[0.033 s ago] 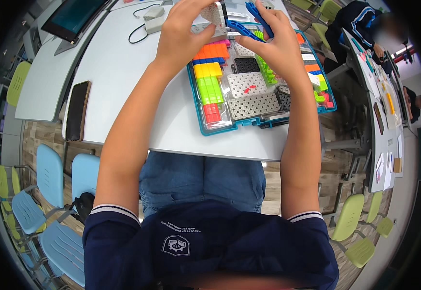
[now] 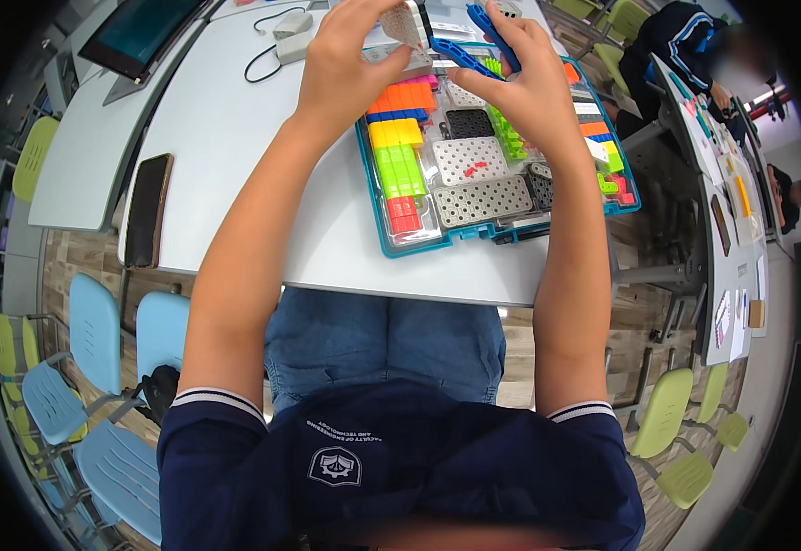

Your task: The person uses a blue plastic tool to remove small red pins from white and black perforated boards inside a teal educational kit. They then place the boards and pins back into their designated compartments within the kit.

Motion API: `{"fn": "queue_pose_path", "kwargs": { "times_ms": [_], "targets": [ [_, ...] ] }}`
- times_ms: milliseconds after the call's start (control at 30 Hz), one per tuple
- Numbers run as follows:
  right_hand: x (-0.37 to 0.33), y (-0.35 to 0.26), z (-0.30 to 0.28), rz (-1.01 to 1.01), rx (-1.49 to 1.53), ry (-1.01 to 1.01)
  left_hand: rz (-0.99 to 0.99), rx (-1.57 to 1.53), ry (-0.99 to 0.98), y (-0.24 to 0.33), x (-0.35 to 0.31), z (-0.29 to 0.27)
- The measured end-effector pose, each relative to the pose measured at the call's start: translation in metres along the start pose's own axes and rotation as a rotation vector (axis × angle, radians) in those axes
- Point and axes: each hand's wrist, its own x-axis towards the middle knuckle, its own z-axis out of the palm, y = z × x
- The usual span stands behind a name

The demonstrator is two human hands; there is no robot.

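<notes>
In my left hand [image 2: 341, 69], near the table's far side, is a light grey perforated building block [image 2: 407, 25] with a black edge, held between thumb and fingers. My right hand [image 2: 529, 87] grips a blue plastic tool with two long arms [image 2: 460, 55], spread apart like tongs. One arm's tip reaches the black edge of the block; whether it grips there I cannot tell. Below both hands lies an open parts case [image 2: 419, 246] with a teal rim. It holds orange, yellow, green and red blocks [image 2: 399, 170], perforated grey plates [image 2: 483, 202] and a few small red pegs [image 2: 476, 171].
A dark phone [image 2: 149, 211] lies at the white table's left edge. White boxes with a black cable [image 2: 292, 37] are farther back, and a laptop [image 2: 139, 41] stands at the far left. Blue chairs [image 2: 95, 331] stand left; at the right a person [image 2: 671, 46] sits by another table.
</notes>
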Motion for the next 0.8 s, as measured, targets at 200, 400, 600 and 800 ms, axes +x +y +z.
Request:
{"fn": "queue_pose_path", "kwargs": {
  "times_ms": [200, 400, 600, 800],
  "targets": [
    [0.003, 0.000, 0.002, -0.032, -0.035, 0.025, -0.203, -0.178, 0.004, -0.017, -0.003, 0.015],
    [0.002, 0.002, 0.006, -0.049, -0.076, 0.076, -0.263, -0.331, -0.045, -0.026, -0.005, 0.021],
    [0.000, -0.002, 0.003, -0.012, -0.096, 0.044, -0.437, -0.450, -0.031, -0.009, -0.002, 0.017],
    [0.000, 0.010, 0.008, -0.082, -0.178, 0.039, -0.280, -0.370, -0.075, -0.011, 0.001, 0.014]
  ]
}}
